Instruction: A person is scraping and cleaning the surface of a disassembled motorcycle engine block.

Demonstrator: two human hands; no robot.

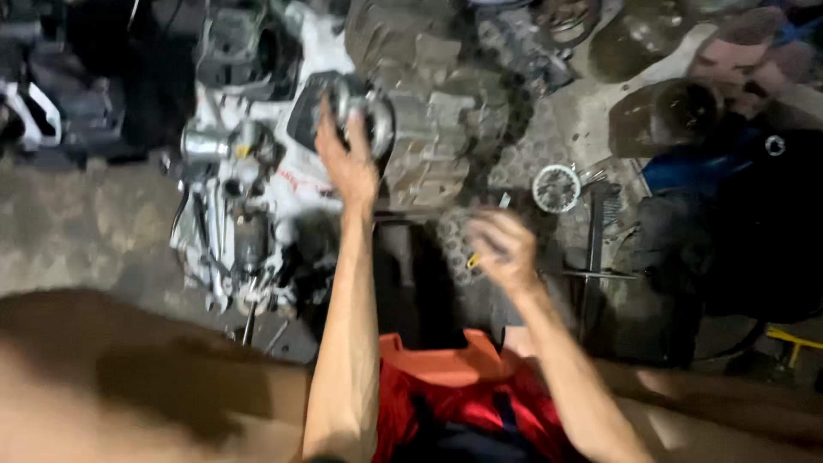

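Round metal engine part [364,116], greyish, sits on top of the engine block [429,146], up on its left end. My left hand [347,159] is on it: fingers spread and wrapped over its near rim, palm just below, arm stretched straight out from me. Grip looks clamped on the part, though motion blur hides the fingertips.

My right hand [501,249] is nearer me, right of and below the block, well apart from the round part. Fingers curled together around something small with a yellow bit [472,260] poking out at the thumb side; too blurred to say what it is. Wrist bent, forearm angled in from the lower right.

Around it: a heap of white-painted and bare metal parts [240,189] to the left of the block, touching it. A small round toothed disc [556,189] lies on the floor [86,223] just right of the block, above my right hand. Dark bowl-shaped parts [660,116] further right. A thin metal rod tool [594,249] lies beside my right hand. Orange and red cloth [446,386] between my arms, close to me.
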